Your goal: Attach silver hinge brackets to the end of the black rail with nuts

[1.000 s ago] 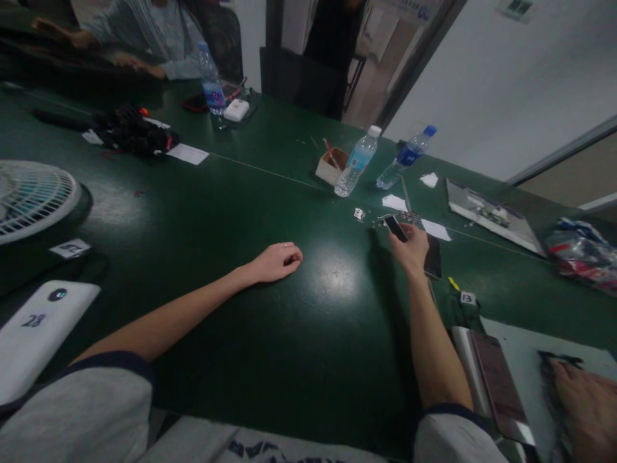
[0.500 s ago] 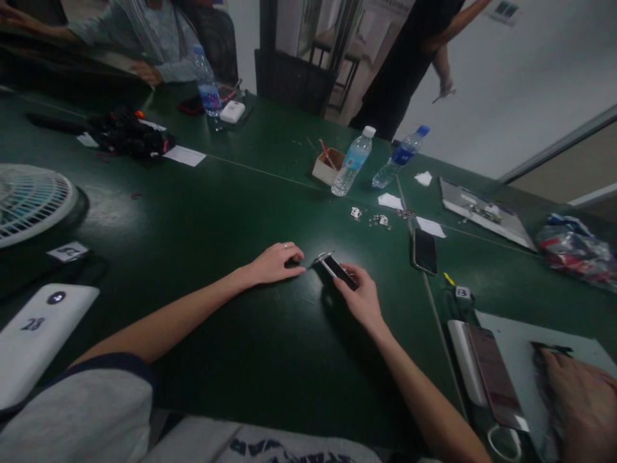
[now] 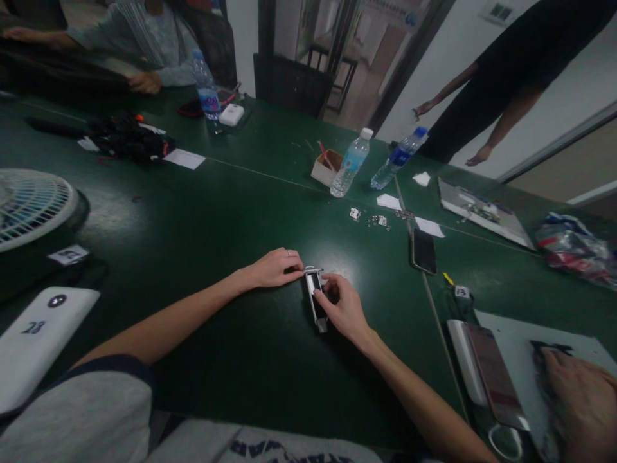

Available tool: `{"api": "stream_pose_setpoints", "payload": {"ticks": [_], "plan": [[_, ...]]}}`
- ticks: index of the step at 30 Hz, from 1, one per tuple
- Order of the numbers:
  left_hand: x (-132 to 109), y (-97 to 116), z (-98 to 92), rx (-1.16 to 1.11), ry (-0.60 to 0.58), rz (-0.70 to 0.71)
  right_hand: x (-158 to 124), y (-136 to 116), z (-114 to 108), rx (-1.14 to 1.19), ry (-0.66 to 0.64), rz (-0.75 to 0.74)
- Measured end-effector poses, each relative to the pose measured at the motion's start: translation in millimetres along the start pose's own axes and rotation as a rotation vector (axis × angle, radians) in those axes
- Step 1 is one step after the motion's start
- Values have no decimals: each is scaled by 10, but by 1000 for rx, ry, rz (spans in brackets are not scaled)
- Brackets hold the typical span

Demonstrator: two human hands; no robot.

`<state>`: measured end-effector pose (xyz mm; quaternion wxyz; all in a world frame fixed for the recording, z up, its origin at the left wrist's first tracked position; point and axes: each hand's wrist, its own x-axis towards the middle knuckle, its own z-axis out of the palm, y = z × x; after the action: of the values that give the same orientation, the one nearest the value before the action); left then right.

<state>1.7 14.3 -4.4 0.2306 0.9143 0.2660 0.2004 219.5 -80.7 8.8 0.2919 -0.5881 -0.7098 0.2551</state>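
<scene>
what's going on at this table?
One person is handling a small black-and-silver device over the green tabletop. The right hand holds it, and the left hand has its fingertips at the far end; whether they touch it is hard to tell. Small loose parts lie farther back, and a dark-screened phone lies to the right. At the right edge, another person's hand is over a pale board.

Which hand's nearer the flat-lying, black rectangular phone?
Right. The right hand is left of the black rectangular phone, nearer the wearer; the left hand is farther left.
</scene>
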Motion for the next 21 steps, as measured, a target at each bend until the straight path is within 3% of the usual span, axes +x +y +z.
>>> {"api": "stream_pose_setpoints", "payload": {"ticks": [3, 6, 8, 11, 13, 16, 21], "plan": [[-2, 6, -12, -15, -34, 55, 156, 152, -61, -34, 100, -82], [-5, 21, -27, -7, -65, 96, 462, 468, -183, -134, 252, -65], [-7, 31, -34, 1, -74, 106, 734, 763, -309, -254, 367, 7], [-9, 41, -40, 7, -71, 103, 1172, 1228, -547, -407, 477, 229], [-9, 46, -42, 11, -69, 94, 1442, 1480, -704, -454, 460, 349], [-7, 54, -48, 15, -70, 84, 1785, 1708, -860, -479, 371, 404], [-1, 73, -67, 1, -78, 68, 2197, 1757, -806, -405, 215, 278]]}}
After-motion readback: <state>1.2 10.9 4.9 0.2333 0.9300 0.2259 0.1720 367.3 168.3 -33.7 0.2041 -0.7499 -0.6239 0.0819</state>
